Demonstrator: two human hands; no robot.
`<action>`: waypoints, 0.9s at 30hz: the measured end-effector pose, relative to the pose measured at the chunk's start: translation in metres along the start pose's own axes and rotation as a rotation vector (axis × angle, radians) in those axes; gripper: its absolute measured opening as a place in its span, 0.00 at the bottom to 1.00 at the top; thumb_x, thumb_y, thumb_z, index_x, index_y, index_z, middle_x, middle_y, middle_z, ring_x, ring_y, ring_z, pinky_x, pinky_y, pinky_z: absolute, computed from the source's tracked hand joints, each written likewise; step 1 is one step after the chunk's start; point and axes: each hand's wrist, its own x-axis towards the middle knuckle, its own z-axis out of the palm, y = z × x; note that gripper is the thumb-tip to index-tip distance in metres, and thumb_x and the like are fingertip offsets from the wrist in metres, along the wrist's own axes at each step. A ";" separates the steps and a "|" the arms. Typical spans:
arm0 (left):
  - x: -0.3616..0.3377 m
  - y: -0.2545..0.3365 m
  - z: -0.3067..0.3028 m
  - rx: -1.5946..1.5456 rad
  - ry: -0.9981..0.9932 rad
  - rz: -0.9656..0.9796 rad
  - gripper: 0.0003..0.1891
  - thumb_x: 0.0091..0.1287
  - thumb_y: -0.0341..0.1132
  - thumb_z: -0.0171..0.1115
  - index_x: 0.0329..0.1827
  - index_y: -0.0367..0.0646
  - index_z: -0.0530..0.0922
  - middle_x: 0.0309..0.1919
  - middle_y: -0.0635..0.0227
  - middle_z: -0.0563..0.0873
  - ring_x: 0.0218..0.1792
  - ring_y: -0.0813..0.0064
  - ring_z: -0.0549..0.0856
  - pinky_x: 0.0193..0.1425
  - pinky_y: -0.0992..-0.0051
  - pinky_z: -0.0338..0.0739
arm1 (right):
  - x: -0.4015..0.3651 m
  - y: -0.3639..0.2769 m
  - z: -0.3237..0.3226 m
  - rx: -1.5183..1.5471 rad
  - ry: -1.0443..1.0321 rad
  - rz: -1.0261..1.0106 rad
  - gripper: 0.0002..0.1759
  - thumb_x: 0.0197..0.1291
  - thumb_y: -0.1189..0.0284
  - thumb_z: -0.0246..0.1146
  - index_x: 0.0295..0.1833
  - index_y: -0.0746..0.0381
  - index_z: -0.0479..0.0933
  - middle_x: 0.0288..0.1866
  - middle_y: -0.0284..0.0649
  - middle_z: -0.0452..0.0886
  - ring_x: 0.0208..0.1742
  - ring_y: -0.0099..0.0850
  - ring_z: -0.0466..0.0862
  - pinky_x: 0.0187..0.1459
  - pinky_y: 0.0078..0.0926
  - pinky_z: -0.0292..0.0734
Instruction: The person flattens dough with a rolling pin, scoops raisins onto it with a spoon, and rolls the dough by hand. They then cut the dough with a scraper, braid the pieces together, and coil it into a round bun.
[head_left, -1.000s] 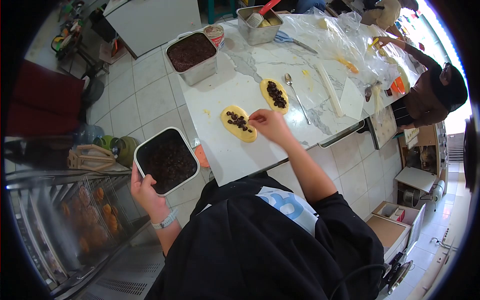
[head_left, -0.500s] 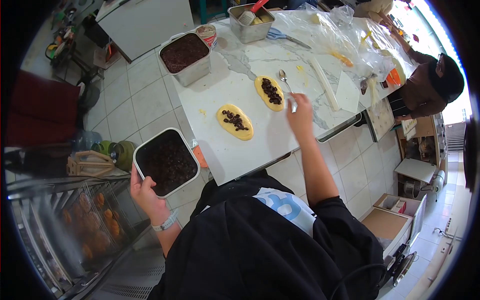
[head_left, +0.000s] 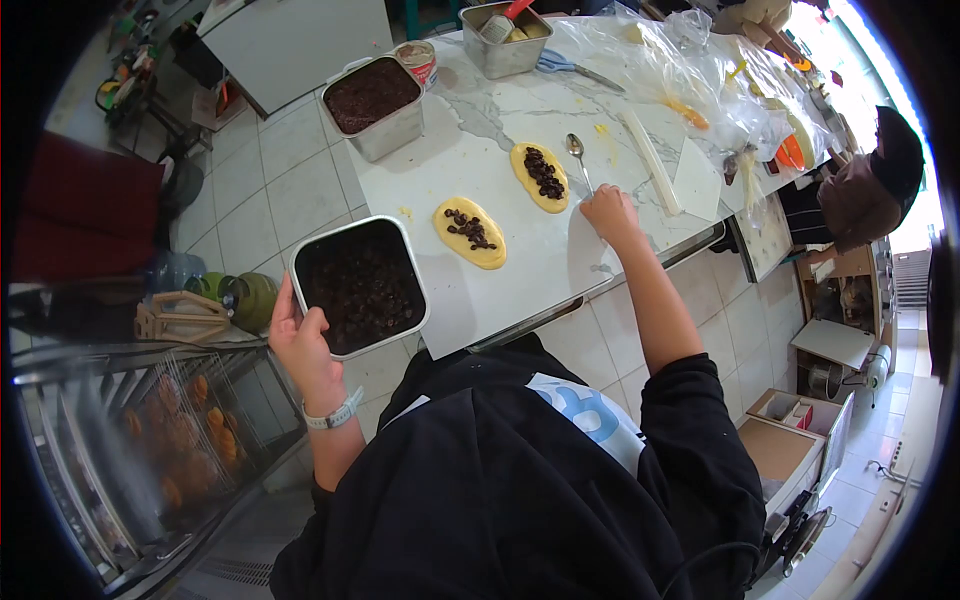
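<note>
My left hand (head_left: 305, 350) grips the side of a white-rimmed square container (head_left: 420, 290), thumb over the rim. Dark raisin-like pieces (head_left: 365, 290) cover its bottom. At the table's front edge, my right hand (head_left: 610, 213) is closed at the handle end of a metal spoon (head_left: 575, 147), whose bowl points away from me. Left of the spoon lies an oval of yellow dough (head_left: 522, 170) with a row of dark pieces along it. A second dough oval (head_left: 486, 256), nearer the container, has the same dark pieces scattered over its middle.
A metal tub (head_left: 390, 135) of dark filling stands on the marble table (head_left: 480, 310) beside a small can (head_left: 416, 60). Farther back are another metal tub (head_left: 500, 62), blue scissors (head_left: 560, 63) and plastic bags (head_left: 690, 80). Another person (head_left: 860, 200) is at the right.
My left hand has brought the container up and right, closer to the table corner. My right hand has shifted slightly right with the spoon. The person at the right has leaned lower.
</note>
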 end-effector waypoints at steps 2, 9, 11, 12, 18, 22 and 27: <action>0.000 0.006 0.004 -0.012 -0.008 -0.003 0.32 0.50 0.12 0.46 0.63 0.29 0.68 0.50 0.62 0.81 0.36 0.85 0.79 0.29 0.88 0.66 | 0.009 0.007 0.015 0.290 0.127 0.224 0.17 0.54 0.67 0.55 0.43 0.70 0.73 0.42 0.58 0.79 0.44 0.54 0.80 0.47 0.44 0.76; 0.002 0.005 0.011 -0.103 -0.070 -0.017 0.32 0.48 0.13 0.46 0.63 0.30 0.69 0.51 0.63 0.81 0.37 0.85 0.78 0.30 0.89 0.66 | 0.008 0.040 0.016 0.820 0.185 0.099 0.13 0.58 0.73 0.58 0.46 0.70 0.74 0.32 0.47 0.81 0.34 0.36 0.83 0.34 0.33 0.79; 0.001 0.010 0.013 -0.074 -0.122 0.007 0.33 0.46 0.12 0.45 0.63 0.29 0.69 0.51 0.65 0.81 0.40 0.84 0.78 0.31 0.89 0.65 | 0.001 0.030 0.004 1.156 0.225 0.043 0.12 0.63 0.73 0.56 0.48 0.69 0.74 0.31 0.40 0.79 0.29 0.23 0.79 0.30 0.22 0.77; 0.001 0.009 0.016 -0.079 -0.096 0.036 0.33 0.46 0.12 0.45 0.63 0.29 0.69 0.51 0.65 0.81 0.40 0.84 0.78 0.31 0.89 0.65 | -0.019 0.004 -0.028 1.281 0.226 -0.048 0.10 0.63 0.75 0.55 0.47 0.67 0.75 0.32 0.40 0.78 0.30 0.23 0.79 0.29 0.20 0.75; -0.002 0.011 0.030 -0.142 -0.140 0.030 0.32 0.48 0.11 0.44 0.62 0.26 0.69 0.54 0.55 0.79 0.53 0.74 0.80 0.55 0.80 0.73 | -0.106 -0.117 -0.106 0.477 0.448 -0.658 0.08 0.58 0.77 0.58 0.43 0.63 0.78 0.36 0.40 0.80 0.34 0.36 0.80 0.35 0.27 0.75; -0.005 0.016 0.039 -0.144 -0.166 0.040 0.32 0.48 0.11 0.43 0.62 0.27 0.69 0.55 0.54 0.79 0.55 0.72 0.79 0.60 0.78 0.70 | -0.104 -0.158 -0.083 0.243 0.450 -0.720 0.13 0.49 0.78 0.57 0.42 0.60 0.78 0.30 0.37 0.75 0.34 0.34 0.79 0.35 0.33 0.76; -0.005 0.016 0.031 -0.144 -0.179 0.067 0.32 0.48 0.10 0.42 0.62 0.27 0.69 0.55 0.54 0.79 0.55 0.72 0.79 0.61 0.77 0.69 | -0.111 -0.155 -0.088 0.197 0.327 -0.761 0.11 0.47 0.78 0.58 0.39 0.60 0.79 0.29 0.36 0.74 0.35 0.34 0.79 0.35 0.32 0.76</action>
